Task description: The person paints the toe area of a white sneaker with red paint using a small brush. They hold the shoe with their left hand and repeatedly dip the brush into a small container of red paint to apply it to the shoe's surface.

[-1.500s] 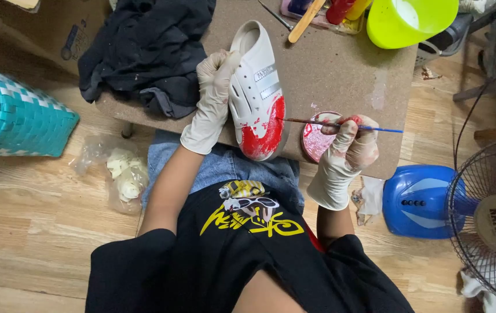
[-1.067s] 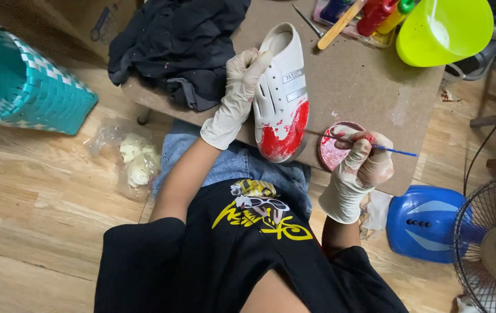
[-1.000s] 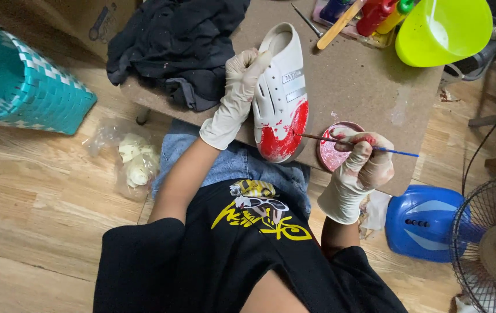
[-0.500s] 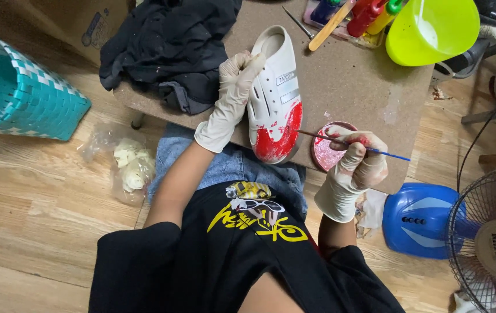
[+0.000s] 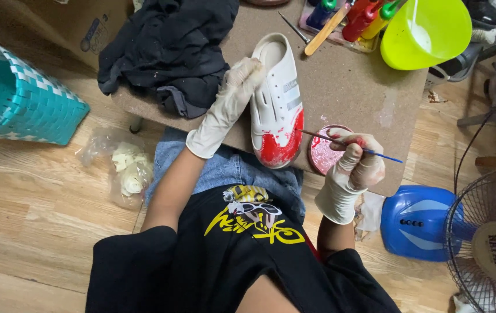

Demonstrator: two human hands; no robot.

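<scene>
The white clog (image 5: 277, 101) lies on the brown worktop (image 5: 346, 87), heel end pointing away from the person and its toe, coated in red paint, at the near edge above the lap. The left hand (image 5: 233, 95), in a pale glove, reaches up from the bent forearm and rests along the clog's left side, fingers curled over the rim near the heel opening, so its grip is pressed against the shoe. The right hand (image 5: 355, 165), also gloved and stained red at the fingertips, is bunched with its grip pinching a thin blue-handled paintbrush (image 5: 349, 145); the brush lies almost level, its tip touching the red toe. Just beside that hand, a round dish of pink-red paint (image 5: 323, 156) sits at the worktop's edge.

Farther back on the worktop lie a heap of dark cloth (image 5: 169, 52), a lime-green plastic jug (image 5: 424, 32), paint bottles (image 5: 363, 17) and a wooden stick (image 5: 326, 29). The floor is light wood planking. A teal woven basket (image 5: 16, 98) stands at the left, a crumpled clear bag (image 5: 123, 168) near it, and a blue-based fan (image 5: 468, 232) at the right.
</scene>
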